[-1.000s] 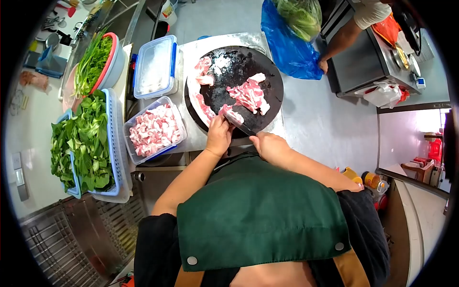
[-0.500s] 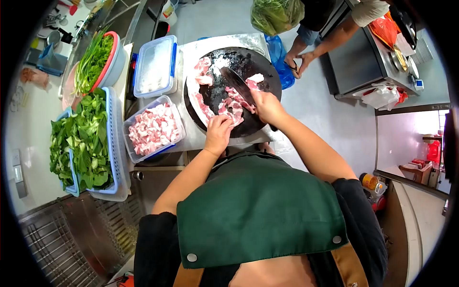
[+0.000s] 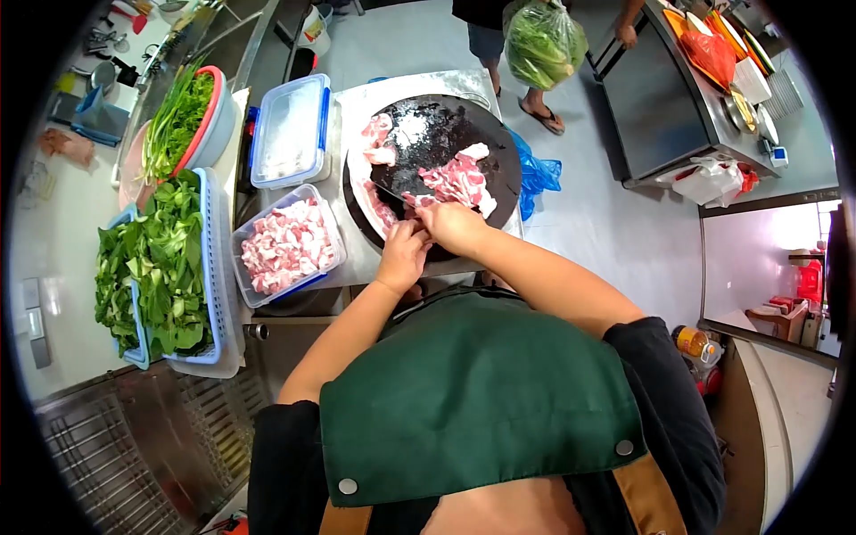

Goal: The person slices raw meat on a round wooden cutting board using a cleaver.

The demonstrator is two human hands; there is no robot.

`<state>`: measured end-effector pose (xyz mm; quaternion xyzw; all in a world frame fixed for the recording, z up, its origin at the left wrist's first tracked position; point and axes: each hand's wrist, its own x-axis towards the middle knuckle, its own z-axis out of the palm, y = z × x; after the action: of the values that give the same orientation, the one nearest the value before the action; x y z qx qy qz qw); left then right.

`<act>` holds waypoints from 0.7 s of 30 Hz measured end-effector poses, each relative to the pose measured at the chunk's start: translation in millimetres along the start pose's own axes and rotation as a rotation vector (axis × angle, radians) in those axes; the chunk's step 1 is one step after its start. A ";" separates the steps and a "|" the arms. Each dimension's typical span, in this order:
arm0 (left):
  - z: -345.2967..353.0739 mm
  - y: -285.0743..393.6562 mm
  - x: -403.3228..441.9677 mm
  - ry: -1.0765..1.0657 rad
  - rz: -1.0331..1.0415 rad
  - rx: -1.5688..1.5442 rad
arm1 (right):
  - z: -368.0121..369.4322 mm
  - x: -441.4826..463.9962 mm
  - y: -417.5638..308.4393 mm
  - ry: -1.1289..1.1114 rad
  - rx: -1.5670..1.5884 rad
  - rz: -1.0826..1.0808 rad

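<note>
A round black chopping board carries raw, fatty meat. My right hand is closed at the board's near side around a knife, whose dark blade is hard to make out against the board. My left hand lies right beside it, fingers bent together over the near end of a long meat strip. Beyond my right hand sits a heap of sliced meat. Another piece of meat rests at the board's far left. To the left, a clear plastic tub is filled with cut meat chunks.
A lidded plastic box stands behind the tub. Further left are a blue basket of leafy greens and a red-rimmed basin with herbs. Past the table, a person has a bag of greens beside them. A blue plastic bag hangs at the table's right.
My right hand has moved left and nearer, up against my left hand, with the knife. The sliced meat is now gathered in one heap. The other person has moved back, and the bag shifted right.
</note>
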<state>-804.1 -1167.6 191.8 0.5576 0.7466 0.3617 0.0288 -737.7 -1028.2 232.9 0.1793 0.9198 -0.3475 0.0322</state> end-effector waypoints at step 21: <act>5.0 -1.4 -2.5 0.064 -0.036 0.096 | -3.3 -62.1 -5.2 0.025 -0.073 0.071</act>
<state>-802.1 -1167.4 186.4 0.5331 0.7735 0.3426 -0.0154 -681.4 -1048.8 250.1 0.2149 0.9252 -0.3102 0.0394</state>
